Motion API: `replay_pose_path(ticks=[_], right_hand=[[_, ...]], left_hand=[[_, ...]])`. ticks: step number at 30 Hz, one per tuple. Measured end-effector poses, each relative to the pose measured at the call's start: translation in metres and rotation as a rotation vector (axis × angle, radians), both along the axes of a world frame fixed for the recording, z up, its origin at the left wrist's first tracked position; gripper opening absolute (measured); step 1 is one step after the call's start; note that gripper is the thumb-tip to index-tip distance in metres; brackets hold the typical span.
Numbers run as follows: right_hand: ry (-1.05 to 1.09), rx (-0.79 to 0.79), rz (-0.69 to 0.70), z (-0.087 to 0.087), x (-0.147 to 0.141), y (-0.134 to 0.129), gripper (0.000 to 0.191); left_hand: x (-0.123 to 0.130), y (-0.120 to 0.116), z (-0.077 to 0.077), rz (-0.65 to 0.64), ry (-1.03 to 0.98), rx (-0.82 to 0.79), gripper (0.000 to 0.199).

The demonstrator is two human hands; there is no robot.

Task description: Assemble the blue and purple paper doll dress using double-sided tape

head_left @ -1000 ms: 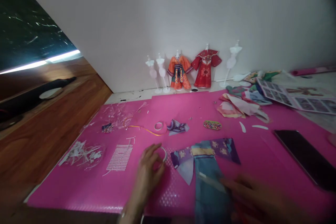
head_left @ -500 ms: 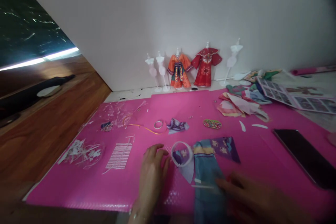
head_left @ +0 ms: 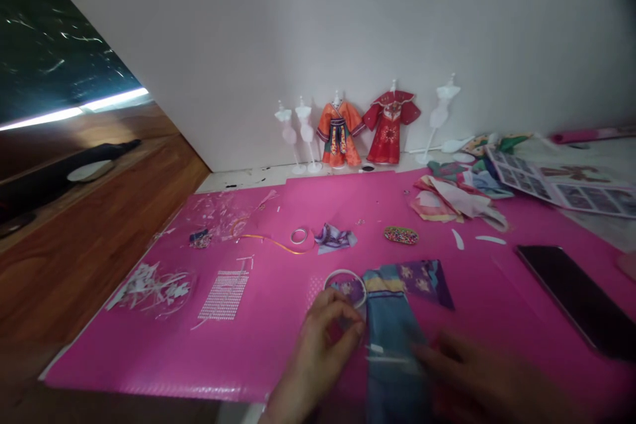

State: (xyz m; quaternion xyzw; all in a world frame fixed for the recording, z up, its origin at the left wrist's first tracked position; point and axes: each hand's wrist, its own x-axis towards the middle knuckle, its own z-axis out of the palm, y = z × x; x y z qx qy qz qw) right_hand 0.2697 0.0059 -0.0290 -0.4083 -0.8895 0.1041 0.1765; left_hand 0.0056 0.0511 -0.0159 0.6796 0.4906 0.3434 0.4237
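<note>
My left hand (head_left: pixel 325 338) is at the lower centre, thumb and forefinger pinched together by the near edge of a clear tape roll (head_left: pixel 365 291); what lies between them is too small to make out. Printed purple cloth shows through the ring. Beside it, a blue doll garment (head_left: pixel 390 324) with a cream band and a purple sleeve lies flat. Over its right side my right hand (head_left: pixel 462 371) is motion-blurred, closed round something with a red part. A thin whitish strip (head_left: pixel 390 358) crosses the garment near those fingertips.
Dressed and bare doll mannequins (head_left: pixel 338 136) stand along the wall. On the pink mat lie a gem sheet (head_left: pixel 226 295), white scraps (head_left: pixel 149 288), a bead tin (head_left: pixel 401 235), purple cloth (head_left: pixel 335 238) and a phone (head_left: pixel 576 298). Cloth pieces (head_left: pixel 452 199) lie at back right.
My left hand has moved right and toward the tape roll, its fingers now pinched together. My right hand stays over the garment, still blurred.
</note>
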Motion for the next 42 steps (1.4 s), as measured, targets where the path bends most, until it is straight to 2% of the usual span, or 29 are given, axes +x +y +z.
replay_pose_path(ticks=[4, 10, 17, 23, 28, 32, 34, 36, 38, 42], right_hand=[[-0.035, 0.012, 0.010, 0.010, -0.003, 0.002, 0.050], [-0.034, 0.049, 0.034, 0.026, -0.008, 0.005, 0.044], [-0.062, 0.020, 0.022, 0.026, -0.007, 0.003, 0.042], [-0.044, -0.083, -0.017, 0.016, -0.007, -0.003, 0.051], [-0.090, -0.139, -0.125, 0.002, -0.003, -0.007, 0.056], [-0.039, -0.147, -0.300, -0.024, 0.025, -0.006, 0.057], [-0.002, -0.065, -0.397, -0.040, 0.045, -0.003, 0.052], [-0.013, 0.017, -0.599, -0.055, 0.062, 0.001, 0.044], [-0.017, 0.087, -0.735, -0.066, 0.073, 0.006, 0.043], [-0.062, 0.110, -0.817, -0.075, 0.078, 0.012, 0.042]], left_hand=[[0.007, -0.004, 0.013, -0.064, -0.053, -0.165, 0.015], [0.009, -0.007, 0.021, -0.096, -0.103, -0.234, 0.013], [0.015, -0.008, 0.017, -0.091, -0.137, -0.231, 0.015], [0.021, -0.012, 0.000, -0.048, -0.109, -0.156, 0.015], [0.021, -0.017, -0.009, 0.002, -0.120, -0.049, 0.013], [0.013, -0.014, -0.010, 0.053, -0.098, -0.054, 0.013], [0.007, -0.011, -0.013, 0.100, -0.097, -0.065, 0.013], [0.003, -0.010, -0.019, 0.138, -0.098, -0.094, 0.013], [0.000, -0.010, -0.025, 0.164, -0.107, -0.125, 0.015], [-0.002, -0.014, -0.028, 0.185, -0.134, -0.156, 0.020]])
